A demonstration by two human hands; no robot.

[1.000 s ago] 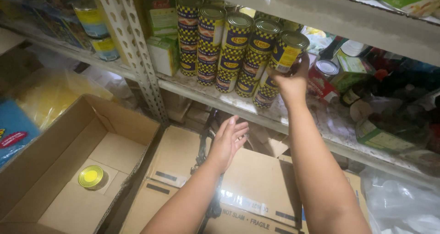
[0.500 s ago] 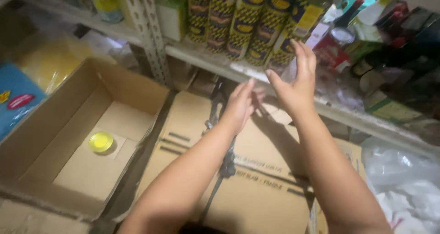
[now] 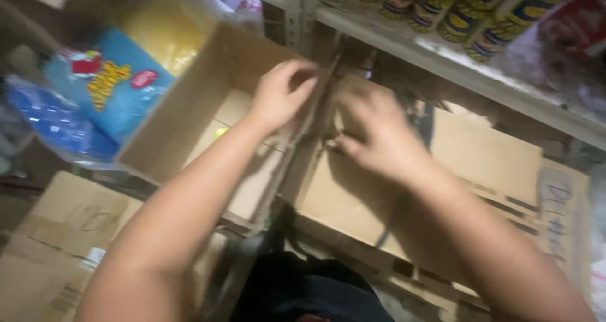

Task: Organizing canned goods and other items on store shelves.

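My left hand (image 3: 281, 95) is curled over the right wall of an open cardboard box (image 3: 183, 126) and grips its edge. A small yellow lid (image 3: 219, 132) lies on the floor of that box, just left of my wrist. My right hand (image 3: 372, 139) lies on the closed cardboard box (image 3: 499, 164) beside it, with its fingertips at that box's left edge. Motion blur hides whether those fingers hold a flap. The two hands are close together over the gap between the boxes.
A metal shelf (image 3: 454, 60) above carries a row of yellow-and-dark cans (image 3: 442, 6). A blue snack bag (image 3: 107, 88) and a yellow bag (image 3: 164, 31) lie to the left. Another taped box (image 3: 63, 233) sits at lower left, with dark fabric (image 3: 303, 290) at the bottom.
Both hands have dropped from the shelf of cans to the boxes. My left hand has moved onto the open box's wall. The view has swung down and left.
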